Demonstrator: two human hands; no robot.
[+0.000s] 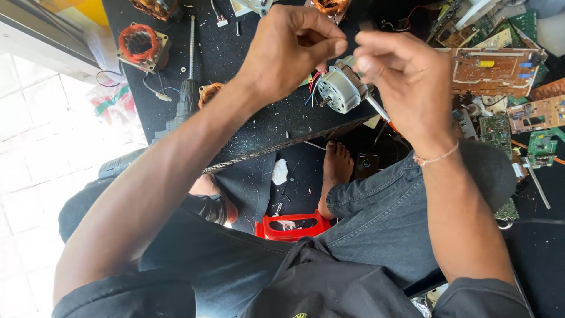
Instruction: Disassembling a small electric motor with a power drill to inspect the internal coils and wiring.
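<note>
Black tabletop (247, 126) ends just under both hands. Left hand (291, 50) and right hand (400, 76) hold a small grey motor (340, 88) above that edge, each grip closed on it. Its shaft points down-left.

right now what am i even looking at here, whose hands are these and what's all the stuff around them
This is one picture from a camera worn on a person's head, looking down at their own arms and lap. The left hand and right hand meet around a small grey electric motor with coloured wires, held over the edge of a black worktable. The right hand also grips a thin metal tool, probably a screwdriver. On the table lie a copper-wound motor coil and a power drill. Circuit boards pile up at the right. Below, a bare foot and a red stool.
</note>
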